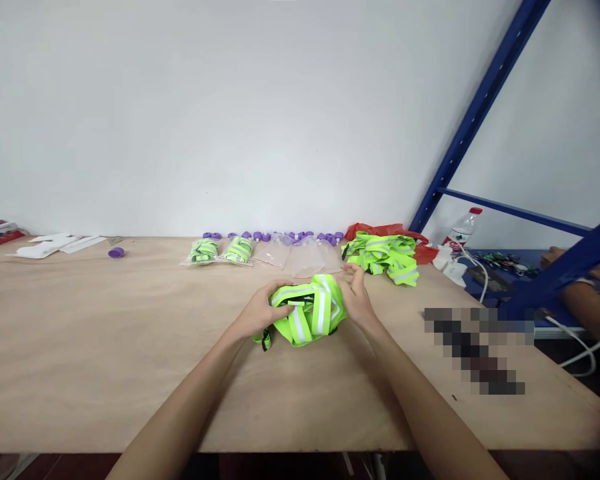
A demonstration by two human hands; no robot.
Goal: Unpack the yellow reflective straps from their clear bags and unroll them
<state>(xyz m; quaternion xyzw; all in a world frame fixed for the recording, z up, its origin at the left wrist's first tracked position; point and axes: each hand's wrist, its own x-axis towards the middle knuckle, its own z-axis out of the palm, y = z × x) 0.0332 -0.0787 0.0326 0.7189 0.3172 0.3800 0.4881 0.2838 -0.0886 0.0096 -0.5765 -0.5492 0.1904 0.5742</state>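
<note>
Your left hand [261, 312] is pinching the strap bundle [307, 313] over the wooden table [105, 353], thumb in front; your right hand [357, 297] is touching its right edge with bent fingers, grip unclear. Two filled bags [238, 249], one strap pile [387, 253] and one bottle [459, 231] are sitting farther off, before a white wall [230, 120]

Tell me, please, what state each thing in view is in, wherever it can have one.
Held reflective strap bundle: gathered, one end loose at left.
Left hand: gripping the bundle, thumb on top.
Right hand: at its right side, fingers partly curled.
Bagged strap bundles: compactly packed.
Transparent plastic bags: lying flat.
Strap pile: loose, tangled.
Red plastic: crumpled.
Water bottle: capped.
Single purple piece: lying on its own.
</note>
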